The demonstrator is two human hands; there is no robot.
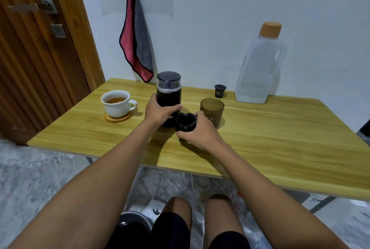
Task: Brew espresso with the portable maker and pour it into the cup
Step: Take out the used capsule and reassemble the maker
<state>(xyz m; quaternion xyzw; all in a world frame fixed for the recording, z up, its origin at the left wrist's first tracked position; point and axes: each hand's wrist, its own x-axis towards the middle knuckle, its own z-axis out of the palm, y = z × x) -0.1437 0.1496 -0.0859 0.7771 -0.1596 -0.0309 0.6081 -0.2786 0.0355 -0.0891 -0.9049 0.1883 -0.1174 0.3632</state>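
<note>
View: head camera, looking down at a wooden table (260, 138).
Portable maker (168, 96): black cylinder with a clear band and a dark lid, upright on the table; the landmark for the lines below.
Left hand (160, 111): wrapped round the maker's lower body, thumb across the front, fingers curled round the far side.
Right hand (197, 130): just right of the maker's base, thumb and fingers curled round a black ring-shaped part (185, 122) with its open side up.
Ring and maker: possibly touching at the base; the hands hide the join, so I cannot tell.
Smoky cup (212, 111): right of the maker, just behind the right hand, upright.
White cup (116, 103): left of the maker, on a round wooden coaster (118, 118), holding brown liquid, handle turned toward the maker.
Small black basket (220, 90): behind and right of the maker, upright.
Water jug (258, 68): farther right of the maker, by the wall, clear with an orange cap.
Cloth (136, 48): red and grey, hanging on the wall behind the maker, slightly left.
Door (30, 58): brown, far left of the maker.
</note>
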